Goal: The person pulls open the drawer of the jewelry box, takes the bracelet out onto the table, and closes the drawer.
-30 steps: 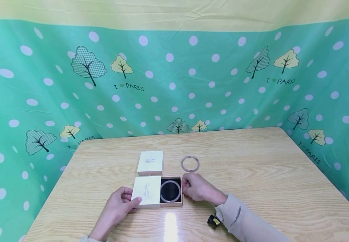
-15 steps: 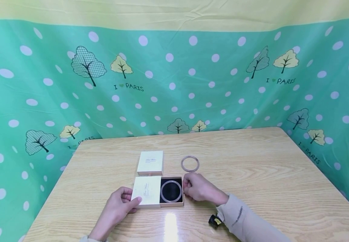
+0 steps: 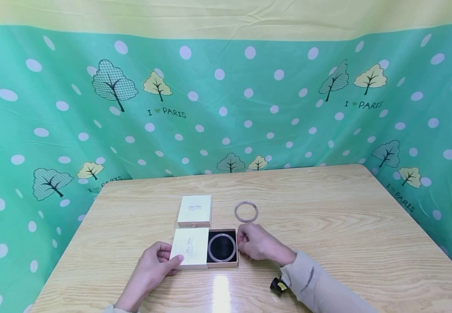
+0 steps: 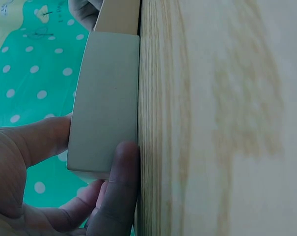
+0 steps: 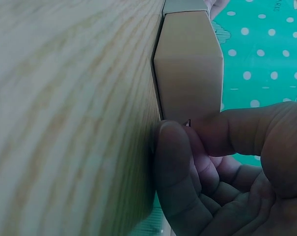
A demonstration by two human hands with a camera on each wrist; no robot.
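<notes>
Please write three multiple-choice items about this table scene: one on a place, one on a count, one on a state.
1. Where is the loose ring?
A. on the table, behind the right hand
B. inside the shut box
C. on the left hand

2. How many rings are seen?
A. one
B. two
C. four

3. How is the near box?
A. fully shut
B. slid partly open
C. upside down

Answers:
1 A, it lies bare on the table beyond the right hand.
2 B, one loose, one ring in the tray.
3 B, the left hand holds its sleeve, the black tray shows.
</notes>
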